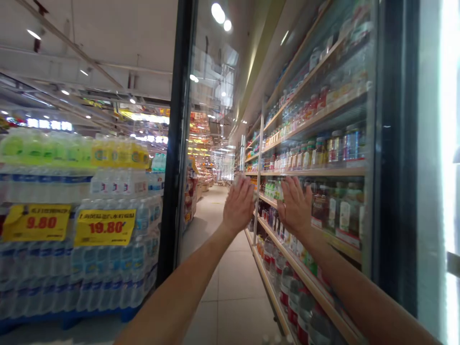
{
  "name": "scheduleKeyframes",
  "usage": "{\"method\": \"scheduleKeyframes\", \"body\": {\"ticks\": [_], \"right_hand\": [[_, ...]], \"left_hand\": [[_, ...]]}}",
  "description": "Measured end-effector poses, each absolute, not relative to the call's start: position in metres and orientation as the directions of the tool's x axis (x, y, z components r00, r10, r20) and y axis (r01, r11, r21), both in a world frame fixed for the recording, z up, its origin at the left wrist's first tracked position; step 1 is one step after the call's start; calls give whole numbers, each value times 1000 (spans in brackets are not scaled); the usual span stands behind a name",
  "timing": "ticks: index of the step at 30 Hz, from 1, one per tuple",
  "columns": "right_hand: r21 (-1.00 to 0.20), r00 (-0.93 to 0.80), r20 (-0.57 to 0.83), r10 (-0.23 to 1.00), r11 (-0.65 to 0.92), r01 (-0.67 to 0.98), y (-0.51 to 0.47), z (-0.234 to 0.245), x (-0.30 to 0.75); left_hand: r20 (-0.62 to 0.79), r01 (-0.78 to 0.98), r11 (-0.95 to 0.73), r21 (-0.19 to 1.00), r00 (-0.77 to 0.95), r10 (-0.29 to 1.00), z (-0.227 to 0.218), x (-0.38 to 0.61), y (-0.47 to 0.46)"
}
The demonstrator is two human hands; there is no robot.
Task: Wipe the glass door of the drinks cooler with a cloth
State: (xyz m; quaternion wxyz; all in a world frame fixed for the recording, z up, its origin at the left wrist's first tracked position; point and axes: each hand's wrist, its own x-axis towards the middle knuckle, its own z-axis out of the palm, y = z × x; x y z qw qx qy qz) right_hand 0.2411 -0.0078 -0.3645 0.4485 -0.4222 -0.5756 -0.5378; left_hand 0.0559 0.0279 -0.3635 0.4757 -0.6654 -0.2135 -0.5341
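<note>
Both my arms reach forward at chest height. My left hand [237,203] is open, fingers stretched together and pointing up, its back toward me. My right hand [295,205] is open too, fingers spread, a ring on one finger. Both palms look pressed flat against a glass cooler door [215,143] that stands swung out in front of me, its dark frame [176,143] at the left. Neither hand holds anything. Through the glass I see cooler shelves [316,170] of bottled drinks running away on the right.
A stacked pallet of bottled water and yellow-green drinks [79,230] with yellow price signs [104,226] stands at the left. A tiled aisle [230,287] runs ahead between them. At the far right a bright cooler frame [431,167] fills the edge.
</note>
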Motion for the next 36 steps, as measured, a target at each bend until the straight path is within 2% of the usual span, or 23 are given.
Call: {"method": "scheduleKeyframes", "body": {"ticks": [3,5,7,10,12,14,17,19,20,23,25,27,31,33,35,36], "right_hand": [[273,-273,962,-7,55,960,-5,-366,239],[290,-291,957,4,54,955,-5,-367,239],[292,-293,956,15,59,955,-5,-369,239],[276,-278,960,24,73,958,-6,-370,238],[267,-269,963,20,76,961,-6,-371,237],[264,-266,964,21,74,962,-6,-371,236],[270,-272,962,18,72,960,-5,-372,236],[271,-273,962,14,69,960,-5,-372,237],[273,-274,962,10,66,960,-5,-372,237],[267,-268,963,15,55,962,-5,-372,237],[264,-265,964,21,48,963,-6,-372,236],[262,-263,965,19,38,964,-7,-371,235],[275,-275,961,8,27,961,-8,-371,235],[280,-281,960,13,32,959,-7,-372,236],[279,-279,960,15,37,960,-7,-372,236],[275,-276,961,16,39,961,-7,-373,237]], "left_hand": [[773,655,-415,-631,578,-262,-380,58,25],[769,651,-419,-633,591,-244,-380,51,26],[862,738,-447,-505,459,-217,-370,38,31],[969,846,-477,-237,170,-180,-354,20,39],[982,862,-481,-159,87,-168,-351,18,40],[973,849,-481,-218,151,-174,-356,24,37],[907,778,-467,-420,373,-194,-365,34,32],[898,770,-464,-437,396,-189,-364,30,33],[922,797,-464,-386,338,-186,-361,24,36],[981,872,-473,-128,43,-187,-347,4,46],[978,879,-477,-25,-78,-194,-342,-1,49],[978,876,-479,-58,-47,-204,-345,7,47],[936,815,-464,-349,275,-220,-367,40,32],[897,777,-448,-443,379,-229,-373,45,28],[893,778,-439,-449,384,-233,-373,37,29],[912,801,-439,-408,340,-227,-371,29,31]]}}
